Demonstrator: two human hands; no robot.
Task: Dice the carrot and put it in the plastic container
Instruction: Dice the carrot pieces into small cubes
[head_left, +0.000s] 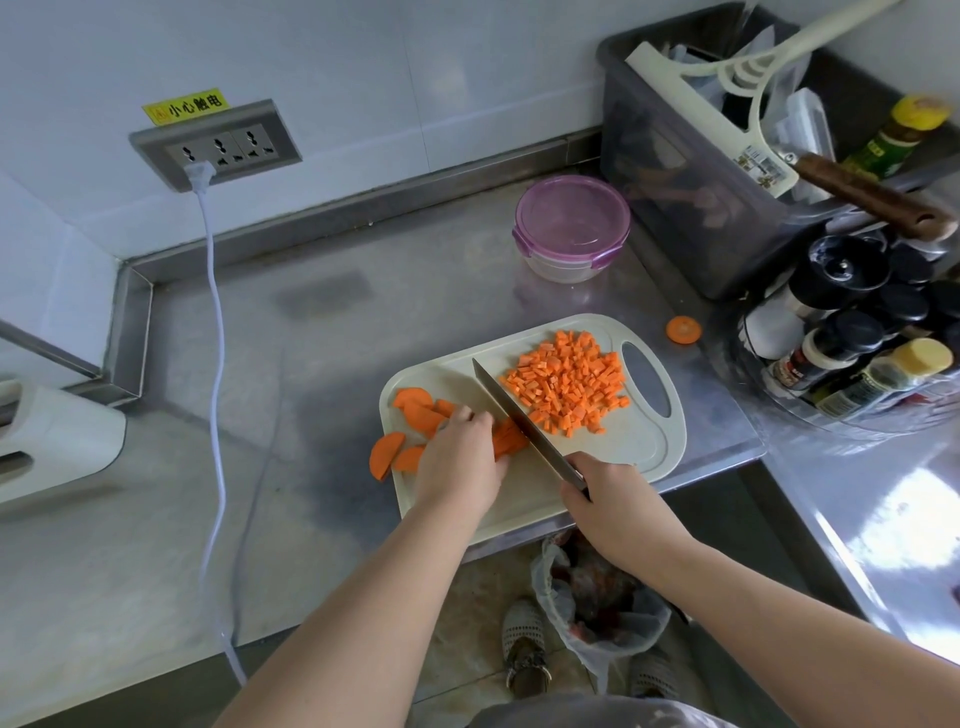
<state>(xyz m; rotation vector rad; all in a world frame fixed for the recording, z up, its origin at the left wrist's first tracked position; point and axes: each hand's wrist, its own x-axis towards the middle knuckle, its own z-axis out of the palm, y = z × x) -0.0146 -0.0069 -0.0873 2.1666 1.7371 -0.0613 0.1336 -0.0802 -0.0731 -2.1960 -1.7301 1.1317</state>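
Underneath, steel counter (363, 322), white wall (311, 62)

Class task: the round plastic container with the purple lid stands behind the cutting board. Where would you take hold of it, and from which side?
Grip the plastic container by its clear bowl wall, just under the lid, with fingers on the left and right. Probably come from the front left: a grey bin stands close on its right, and the lid's clips stick out at the rim.

Orange carrot cubes (566, 387) on a cream cutting board (644, 441); grey steel surface (311, 364); clear container (571, 231) with a purple lid.
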